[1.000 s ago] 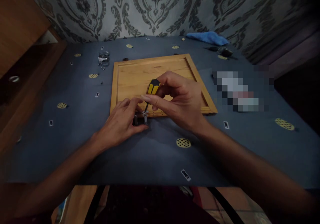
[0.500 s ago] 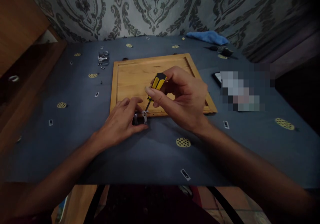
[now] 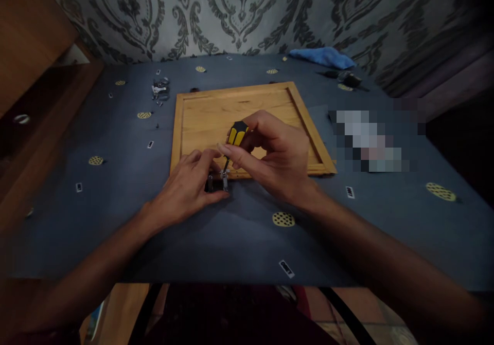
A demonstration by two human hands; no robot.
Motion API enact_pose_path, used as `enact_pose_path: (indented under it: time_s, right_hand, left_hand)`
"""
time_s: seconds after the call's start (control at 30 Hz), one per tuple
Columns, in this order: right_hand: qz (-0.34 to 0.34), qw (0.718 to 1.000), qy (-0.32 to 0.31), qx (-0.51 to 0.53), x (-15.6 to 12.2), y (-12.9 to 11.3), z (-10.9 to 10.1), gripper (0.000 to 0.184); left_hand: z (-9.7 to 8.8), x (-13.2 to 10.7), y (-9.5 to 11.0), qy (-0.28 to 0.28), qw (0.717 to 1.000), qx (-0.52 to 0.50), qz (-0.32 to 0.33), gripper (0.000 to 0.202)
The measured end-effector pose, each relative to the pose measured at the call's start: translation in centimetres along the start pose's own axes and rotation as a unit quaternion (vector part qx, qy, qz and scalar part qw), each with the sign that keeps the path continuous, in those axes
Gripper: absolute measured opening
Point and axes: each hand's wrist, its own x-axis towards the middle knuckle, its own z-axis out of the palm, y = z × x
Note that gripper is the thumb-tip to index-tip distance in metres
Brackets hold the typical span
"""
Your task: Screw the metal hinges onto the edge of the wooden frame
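2 hands [image 3: 189, 178], 1 yel. screwdrvr [image 3: 236, 135], 1 wd. panel [image 3: 216, 121], 1 cloth [image 3: 323, 57]; several metal pcs. [image 3: 160, 89], exact no. unclear.

Dim light, soft shadows on the tablecloth [image 3: 231, 255], blurred edges, one pixelated patch [image 3: 366, 142].

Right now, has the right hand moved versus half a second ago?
Yes: against the wooden panel, the right hand has shifted left and slightly lower in the picture, the screwdriver handle with it.

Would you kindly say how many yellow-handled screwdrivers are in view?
1: the screwdriver in the right hand, pointing down at the metal piece by the wooden panel; the pixelated patch could hide others.
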Motion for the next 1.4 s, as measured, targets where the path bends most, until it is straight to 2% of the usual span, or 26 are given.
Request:
enact_pose_path:
  time_s: [0.17, 0.3, 0.57, 0.73, 0.93, 1.2, 1.4]
  right_hand:
    - [0.023, 0.998, -0.05, 0.018, 0.5, -0.6, -0.9, 0.021]
    - [0.041, 0.992, -0.099, 0.062, 1.0, -0.8, -1.4, 0.029]
    - [0.001, 0.999, -0.045, 0.016, 1.1, -0.4, -1.2, 0.037]
    - [-0.02, 0.999, -0.04, -0.018, 0.9, -0.8, -1.1, 0.037]
    - [0.013, 0.997, 0.073, 0.017, 0.5, -1.4, -0.8, 0.038]
    - [-0.04, 0.999, 0.016, -0.034, 0.7, -1.1, -0.8, 0.036]
    - [-0.034, 0.999, 0.001, -0.034, 0.6, -0.6, -0.8, 0.034]
  left_hand:
    - [0.1, 0.0, -0.1, 0.002, 1.0, 0.0, -0.002, 0.047]
    - [0.2, -0.1, -0.2, 0.006, 1.0, 0.0, 0.001, 0.051]
    - [0.1, -0.1, -0.1, 0.003, 1.0, -0.01, -0.002, 0.048]
    - [0.1, -0.2, -0.1, 0.005, 1.0, -0.009, -0.005, 0.045]
    - [-0.1, -0.1, 0.1, -0.004, 1.0, -0.007, -0.015, 0.06]
    - [-0.1, -0.1, 0.1, -0.002, 1.0, -0.006, -0.016, 0.056]
    - [-0.1, 0.0, 0.1, -0.005, 1.0, -0.016, -0.018, 0.058]
